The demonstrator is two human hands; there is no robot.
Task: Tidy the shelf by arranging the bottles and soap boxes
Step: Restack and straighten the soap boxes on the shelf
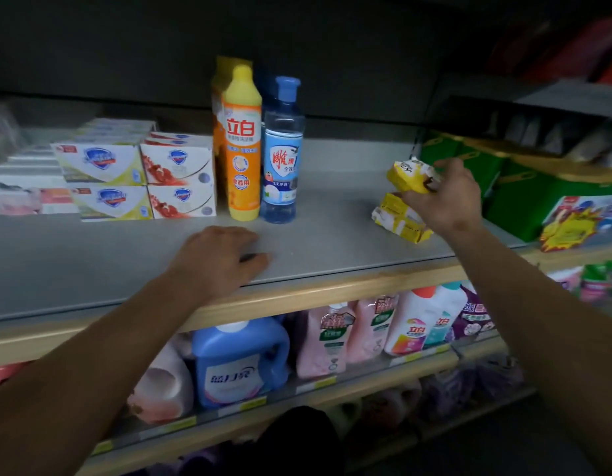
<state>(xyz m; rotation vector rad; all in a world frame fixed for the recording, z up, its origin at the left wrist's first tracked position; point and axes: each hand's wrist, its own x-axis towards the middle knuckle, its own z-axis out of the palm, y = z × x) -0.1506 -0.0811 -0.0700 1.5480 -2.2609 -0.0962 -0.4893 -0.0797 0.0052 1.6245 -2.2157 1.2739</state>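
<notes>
Yellow bottle (pixel 242 146): stands upright at mid-shelf, long axis vertical, yellow cap up, printed label facing near; smooth plastic, round body tapering to a narrow neck.
Blue bottle (pixel 281 151): upright, touching or just beside the yellow bottle on its right; clear bluish plastic, blue cap, label facing near.
Soap boxes (pixel 138 173): glossy white cardboard, rectangular, stacked two high in two columns left of the bottles, printed faces toward the near edge, long axes running left to right; more boxes lie behind them.
Held soap pack (pixel 409 176): yellow and white crinkled wrapper, tilted, lifted above the shelf.
Soap packs on shelf (pixel 401 218): two similar yellow wrapped packs stacked askew at the right, near the shelf's edge, long axes angled from far-left to near-right.
Right hand (pixel 445 197): fingers curled around the held soap pack, gripping it from the right.
Left hand (pixel 217 259): palm down on the shelf near its front lip, fingers loosely bent, holding nothing.
Shelf (pixel 332 214): flat grey matte board with a pale wooden front lip; bare surface lies between the blue bottle and the soap packs, and along the near edge.
Green cartons (pixel 497 180): far right, beside the packs.
</notes>
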